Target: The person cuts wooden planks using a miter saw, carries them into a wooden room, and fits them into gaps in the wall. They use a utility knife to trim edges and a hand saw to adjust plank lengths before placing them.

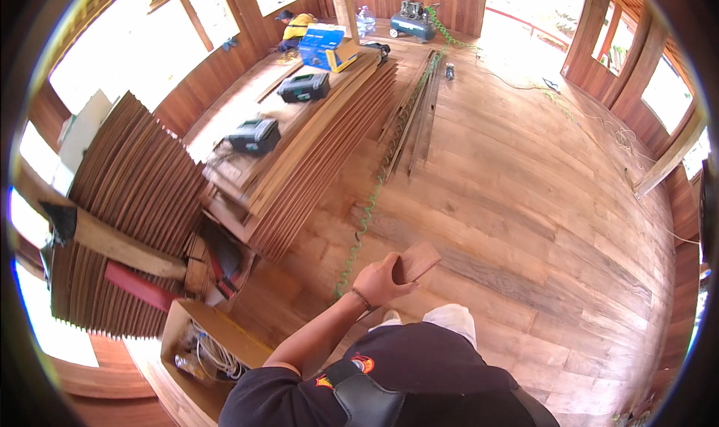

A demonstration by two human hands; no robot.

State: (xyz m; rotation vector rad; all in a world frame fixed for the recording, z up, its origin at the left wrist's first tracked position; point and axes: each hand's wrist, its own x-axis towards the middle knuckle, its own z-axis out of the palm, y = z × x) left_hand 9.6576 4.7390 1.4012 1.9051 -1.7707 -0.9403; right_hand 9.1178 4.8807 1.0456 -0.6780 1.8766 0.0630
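Observation:
My left hand [380, 281] is closed around a short piece of wooden board [421, 261], held out in front of my body above the plank floor. A dark bracelet circles that wrist. The board's far end sticks out past my fingers, and its near part is hidden by the hand. My right hand and forearm do not show. Just beyond the left hand, a green coiled air hose [365, 221] runs along the floor.
A long stack of boards [322, 157] stands ahead left, carrying two toolboxes [255, 136] and a blue box [323, 49]. More boards [127, 180] lean at left above a cardboard box [217, 333] of cables. An air compressor [413, 24] and a crouching person [297, 30] are far off.

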